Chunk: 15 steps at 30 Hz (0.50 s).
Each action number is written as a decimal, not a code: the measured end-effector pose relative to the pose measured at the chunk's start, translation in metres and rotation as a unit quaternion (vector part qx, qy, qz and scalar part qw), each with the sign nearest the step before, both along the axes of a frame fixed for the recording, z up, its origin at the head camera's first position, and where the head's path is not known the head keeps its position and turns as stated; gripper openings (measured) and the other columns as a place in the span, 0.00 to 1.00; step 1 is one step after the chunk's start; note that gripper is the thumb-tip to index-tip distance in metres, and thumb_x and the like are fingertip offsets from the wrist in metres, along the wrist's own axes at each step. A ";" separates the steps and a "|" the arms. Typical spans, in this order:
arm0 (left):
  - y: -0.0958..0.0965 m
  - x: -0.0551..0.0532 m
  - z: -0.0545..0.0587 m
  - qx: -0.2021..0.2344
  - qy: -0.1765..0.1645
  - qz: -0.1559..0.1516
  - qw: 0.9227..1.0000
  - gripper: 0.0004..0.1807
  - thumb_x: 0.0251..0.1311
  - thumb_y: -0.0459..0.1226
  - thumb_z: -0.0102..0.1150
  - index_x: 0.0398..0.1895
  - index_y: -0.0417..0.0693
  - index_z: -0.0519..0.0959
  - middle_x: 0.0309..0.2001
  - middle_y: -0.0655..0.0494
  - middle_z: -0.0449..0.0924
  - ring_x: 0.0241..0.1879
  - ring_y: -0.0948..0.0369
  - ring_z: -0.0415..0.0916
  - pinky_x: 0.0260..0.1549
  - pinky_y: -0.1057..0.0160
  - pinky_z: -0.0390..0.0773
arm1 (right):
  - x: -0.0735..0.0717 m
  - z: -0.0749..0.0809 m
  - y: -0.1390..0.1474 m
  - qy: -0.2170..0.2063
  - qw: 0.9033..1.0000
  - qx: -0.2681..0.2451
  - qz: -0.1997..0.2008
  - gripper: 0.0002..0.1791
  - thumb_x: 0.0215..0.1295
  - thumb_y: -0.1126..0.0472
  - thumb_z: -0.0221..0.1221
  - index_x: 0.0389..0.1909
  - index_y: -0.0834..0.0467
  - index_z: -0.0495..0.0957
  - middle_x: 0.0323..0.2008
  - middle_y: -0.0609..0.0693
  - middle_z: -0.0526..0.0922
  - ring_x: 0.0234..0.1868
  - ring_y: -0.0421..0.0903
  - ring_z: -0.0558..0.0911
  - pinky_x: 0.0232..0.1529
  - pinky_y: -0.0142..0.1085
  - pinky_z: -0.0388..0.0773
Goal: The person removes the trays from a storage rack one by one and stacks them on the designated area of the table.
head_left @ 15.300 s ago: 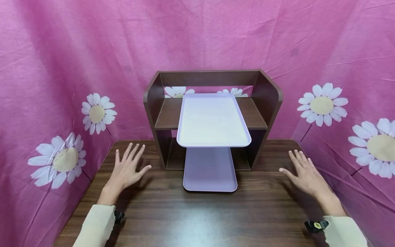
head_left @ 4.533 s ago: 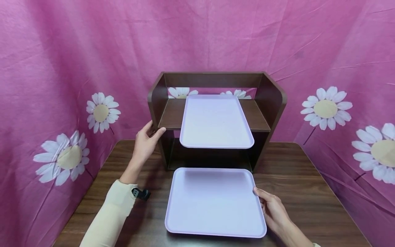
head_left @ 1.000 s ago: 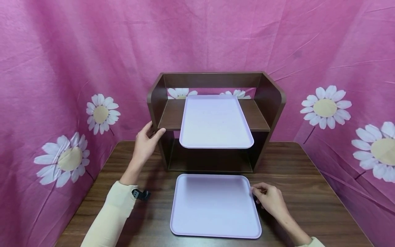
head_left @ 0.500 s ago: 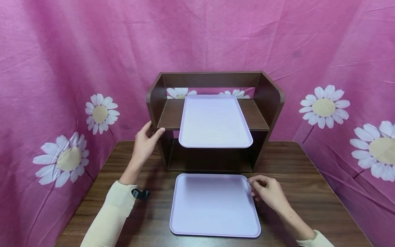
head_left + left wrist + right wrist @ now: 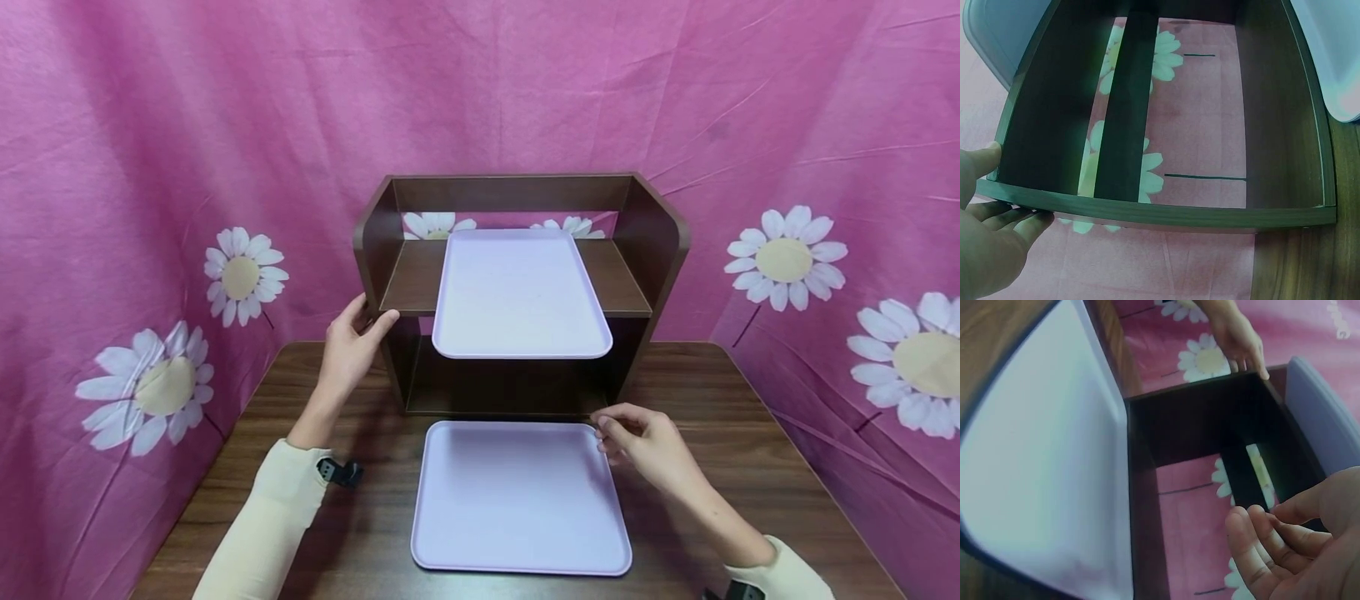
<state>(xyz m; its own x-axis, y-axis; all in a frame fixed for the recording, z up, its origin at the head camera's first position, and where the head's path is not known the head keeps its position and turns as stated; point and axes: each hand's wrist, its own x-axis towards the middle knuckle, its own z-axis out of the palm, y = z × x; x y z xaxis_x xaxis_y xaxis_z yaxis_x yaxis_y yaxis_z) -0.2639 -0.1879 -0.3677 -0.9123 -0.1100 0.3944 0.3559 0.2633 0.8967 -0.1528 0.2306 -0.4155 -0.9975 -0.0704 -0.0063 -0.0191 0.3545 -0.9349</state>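
A dark brown wooden shelf (image 5: 412, 279) stands at the back of the table. My left hand (image 5: 345, 354) grips its left side panel, thumb on the front edge and fingers outside, as the left wrist view also shows. One lilac tray (image 5: 521, 292) lies on the upper board and juts out over the front. A second lilac tray (image 5: 521, 500) lies flat on the table before the shelf. Near that tray's back right corner is my right hand (image 5: 652, 450), fingers loosely bent. In the right wrist view this hand (image 5: 1297, 550) holds nothing.
The shelf's lower compartment (image 5: 517, 387) faces forward beneath the jutting tray. Wood-grain table (image 5: 720, 408) extends on both sides. Pink cloth (image 5: 495, 92) with white daisies hangs behind and along both sides.
The lower tray has come out of the bottom compartment onto the table. My right hand, earlier gripping its right edge, has let go and moved toward the shelf. My left hand keeps its grip.
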 end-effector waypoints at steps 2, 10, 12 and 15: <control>0.000 0.000 0.000 0.000 0.000 0.001 1.000 0.30 0.71 0.39 0.70 0.73 0.42 0.76 0.67 0.40 0.81 0.68 0.51 0.79 0.64 0.67 0.82 | -0.001 0.006 -0.003 0.007 1.000 -0.007 0.011 0.14 0.79 0.65 0.60 0.55 0.72 0.83 0.37 0.59 0.88 0.33 0.41 0.89 0.36 0.40 0.92; 0.001 0.001 0.001 0.001 -0.001 0.000 1.000 0.29 0.71 0.38 0.70 0.73 0.42 0.76 0.67 0.40 0.81 0.69 0.50 0.78 0.62 0.71 0.81 | -0.003 0.025 -0.017 0.057 0.995 -0.030 0.080 0.18 0.81 0.62 0.59 0.59 0.72 0.80 0.47 0.65 0.91 0.43 0.39 0.92 0.49 0.35 0.91; 0.001 0.001 0.001 0.000 -0.001 0.003 1.000 0.29 0.71 0.38 0.69 0.73 0.42 0.76 0.67 0.40 0.81 0.68 0.50 0.79 0.61 0.74 0.81 | -0.003 0.029 -0.022 0.065 0.993 -0.038 0.086 0.19 0.82 0.60 0.58 0.60 0.72 0.79 0.49 0.67 0.90 0.47 0.40 0.92 0.53 0.36 0.90; 0.001 0.001 0.000 -0.001 -0.002 0.008 1.000 0.29 0.72 0.37 0.69 0.73 0.42 0.76 0.66 0.40 0.82 0.68 0.50 0.79 0.59 0.77 0.80 | -0.005 0.035 -0.031 0.070 0.992 -0.053 0.088 0.20 0.82 0.59 0.58 0.61 0.72 0.78 0.52 0.69 0.89 0.50 0.44 0.92 0.55 0.38 0.89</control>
<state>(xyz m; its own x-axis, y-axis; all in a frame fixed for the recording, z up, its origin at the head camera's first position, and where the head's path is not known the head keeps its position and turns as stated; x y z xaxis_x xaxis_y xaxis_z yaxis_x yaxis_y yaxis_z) -0.2632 -0.1871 -0.3674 -0.9118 -0.1234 0.3916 0.3488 0.2703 0.8974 -0.1577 0.1993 -0.3809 -0.9600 -0.2372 0.1486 -0.2048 0.2335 -0.9506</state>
